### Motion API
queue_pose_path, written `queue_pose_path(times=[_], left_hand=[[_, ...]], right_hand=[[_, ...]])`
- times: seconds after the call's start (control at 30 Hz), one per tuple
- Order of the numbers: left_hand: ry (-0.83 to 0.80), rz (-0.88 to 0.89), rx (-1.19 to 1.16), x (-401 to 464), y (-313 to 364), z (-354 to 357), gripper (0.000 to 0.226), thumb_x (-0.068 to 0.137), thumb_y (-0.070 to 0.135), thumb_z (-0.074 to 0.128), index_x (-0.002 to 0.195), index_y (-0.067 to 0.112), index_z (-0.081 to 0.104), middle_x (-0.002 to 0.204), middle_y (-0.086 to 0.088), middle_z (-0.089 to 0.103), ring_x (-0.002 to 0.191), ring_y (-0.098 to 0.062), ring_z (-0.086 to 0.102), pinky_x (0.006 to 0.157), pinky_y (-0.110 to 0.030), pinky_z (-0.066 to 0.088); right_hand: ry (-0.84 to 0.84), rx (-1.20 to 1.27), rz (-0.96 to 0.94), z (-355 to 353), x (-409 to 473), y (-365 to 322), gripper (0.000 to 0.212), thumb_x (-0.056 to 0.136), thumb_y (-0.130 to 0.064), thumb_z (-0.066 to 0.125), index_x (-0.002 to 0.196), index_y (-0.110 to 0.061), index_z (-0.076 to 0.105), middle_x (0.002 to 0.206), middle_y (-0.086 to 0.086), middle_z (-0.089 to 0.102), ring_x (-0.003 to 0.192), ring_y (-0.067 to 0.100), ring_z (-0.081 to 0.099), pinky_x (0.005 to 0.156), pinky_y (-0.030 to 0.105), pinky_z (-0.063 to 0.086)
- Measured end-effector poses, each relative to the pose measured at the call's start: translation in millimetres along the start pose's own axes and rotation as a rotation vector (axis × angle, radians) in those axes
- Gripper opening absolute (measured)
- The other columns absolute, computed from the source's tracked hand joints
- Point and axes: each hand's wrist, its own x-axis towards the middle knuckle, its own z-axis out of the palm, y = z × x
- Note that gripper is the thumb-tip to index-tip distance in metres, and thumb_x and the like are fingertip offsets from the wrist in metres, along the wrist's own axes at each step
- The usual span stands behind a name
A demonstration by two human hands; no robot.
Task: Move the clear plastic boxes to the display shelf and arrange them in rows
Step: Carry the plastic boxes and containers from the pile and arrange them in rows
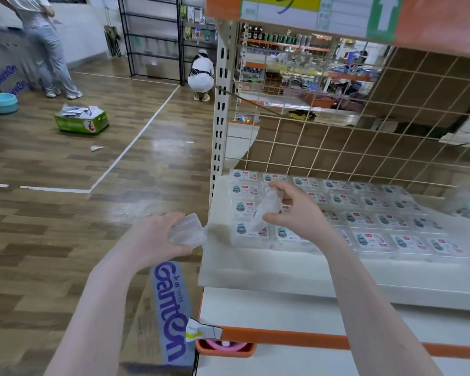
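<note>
The left hand [158,234] grips one clear plastic box [187,233], fingers curled round its near side and thumb beneath, just off the left edge of the display shelf [255,270]. The right hand [296,210] pinches a crumpled piece of clear plastic wrap [266,210] between thumb and fingers, above the near-left boxes already on the shelf.

Handling: the box appears light, thin-walled and smooth. Judged from its look, it will flex under pressure and may slip from a loose hold. Take it by two opposite side walls, not by the lid, and set it down flat. The wrap is soft and limp and has no bearing strength.

Position of stock: the rows of boxes [364,218] lie flat, labels up, running from left to right across the shelf. They lie close together. The near strip of the shelf in front of them is bare and would likely take the next row.

Surface: the shelf board is white and smooth, with a wire grid back panel [364,126] on the far side. A lower shelf with an orange front edge [296,339] sits below.

Room: wood-pattern floor [65,213] with white tape lines. A printed cardboard carton [166,316] stands near, left of the shelf. A green carton [82,120] and a blue basin [0,103] lie on the far left floor. Two persons are at the far side.
</note>
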Motion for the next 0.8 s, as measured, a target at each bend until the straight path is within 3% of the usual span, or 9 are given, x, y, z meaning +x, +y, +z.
queue_pose_path(times=[0.13, 0.27, 0.47, 0.8], left_hand=[[0.008, -0.008, -0.002, 3, 4, 2, 0.075, 0.078, 0.044, 0.070, 0.142, 0.026, 0.035, 0.127, 0.003, 0.053, 0.110, -0.017, 0.051, 0.086, -0.027, 0.042], [0.006, 0.008, -0.014, 5, 12, 6, 0.074, 0.078, 0.043, 0.071, 0.141, 0.024, 0.037, 0.128, 0.001, 0.054, 0.113, -0.018, 0.051, 0.090, -0.029, 0.042], [-0.007, 0.007, -0.026, 2, 15, 8, 0.076, 0.078, 0.042, 0.071, 0.143, 0.025, 0.036, 0.130, 0.001, 0.053, 0.116, -0.017, 0.049, 0.093, -0.029, 0.041], [-0.002, -0.035, -0.034, -4, 13, 7, 0.074, 0.078, 0.042, 0.071, 0.142, 0.027, 0.037, 0.128, 0.002, 0.052, 0.113, -0.017, 0.050, 0.091, -0.031, 0.043]], right_hand=[[0.013, -0.102, 0.013, -14, -14, 20, 0.072, 0.075, -0.017, 0.075, 0.138, -0.022, 0.042, 0.133, -0.008, 0.047, 0.117, 0.009, 0.045, 0.091, 0.019, 0.033], [-0.041, -0.292, 0.065, -15, -24, 36, 0.072, 0.077, -0.025, 0.073, 0.140, -0.021, 0.039, 0.142, -0.004, 0.043, 0.128, 0.017, 0.040, 0.100, 0.028, 0.034], [-0.070, -0.398, 0.052, -10, -23, 41, 0.076, 0.078, -0.028, 0.071, 0.144, -0.016, 0.034, 0.147, 0.001, 0.037, 0.134, 0.019, 0.034, 0.105, 0.027, 0.029], [-0.080, -0.490, 0.001, -10, -22, 20, 0.068, 0.078, -0.031, 0.070, 0.138, -0.018, 0.043, 0.143, -0.004, 0.043, 0.130, 0.016, 0.039, 0.101, 0.024, 0.031]])
